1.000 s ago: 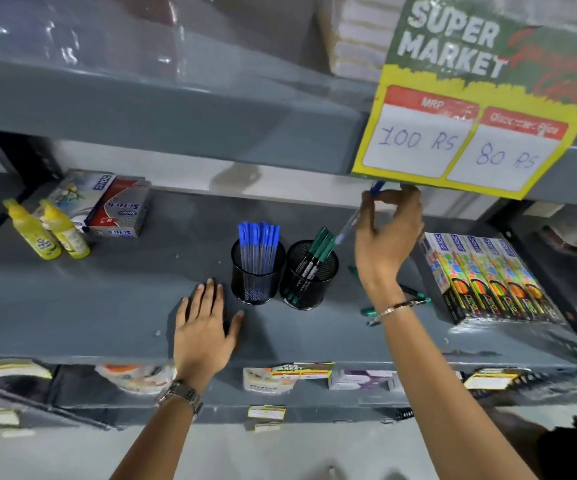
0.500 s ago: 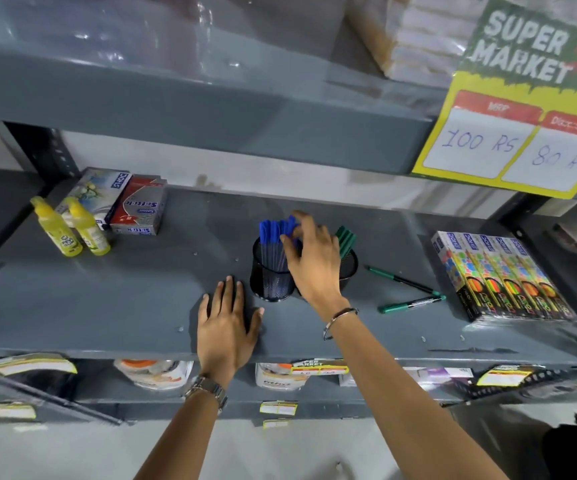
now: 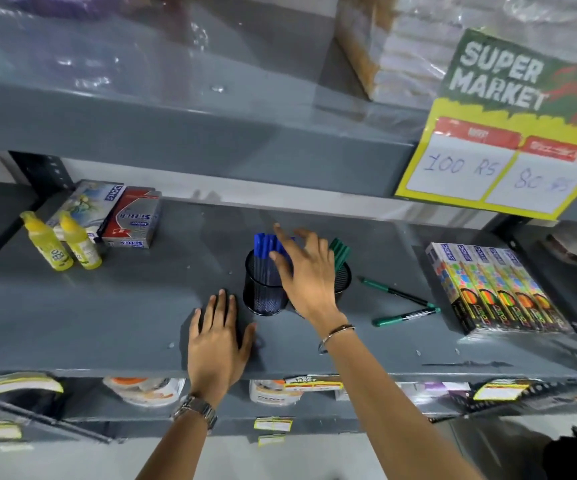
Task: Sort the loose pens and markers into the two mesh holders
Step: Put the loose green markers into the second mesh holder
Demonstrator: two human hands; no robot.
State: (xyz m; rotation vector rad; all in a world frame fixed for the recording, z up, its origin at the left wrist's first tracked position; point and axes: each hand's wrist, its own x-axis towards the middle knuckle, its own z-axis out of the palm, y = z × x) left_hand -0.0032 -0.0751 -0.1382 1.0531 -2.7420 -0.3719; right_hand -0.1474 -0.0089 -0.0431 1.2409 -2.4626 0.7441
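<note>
Two black mesh holders stand mid-shelf. The left holder [image 3: 264, 292] is full of blue pens [image 3: 265, 244]. The right holder [image 3: 344, 277] has green pens [image 3: 339, 249] and is partly hidden by my right hand [image 3: 309, 277], which hovers over both holders with fingers spread and nothing in them. My left hand [image 3: 218, 341] lies flat on the shelf just in front of the left holder. Two loose green pens lie on the shelf to the right, a thin one [image 3: 396, 292] and a thicker one [image 3: 406, 316].
Grey metal shelf [image 3: 124, 306]. Two yellow glue bottles [image 3: 63, 242] and boxes [image 3: 131, 218] sit at the back left. Packs of colour pens [image 3: 495, 289] lie at the right. A price sign [image 3: 509, 133] hangs from the shelf above. More goods fill the shelf below.
My right hand brought a blue pen down from near the sign to the left holder and now has spread open above it. The left hand stayed put.
</note>
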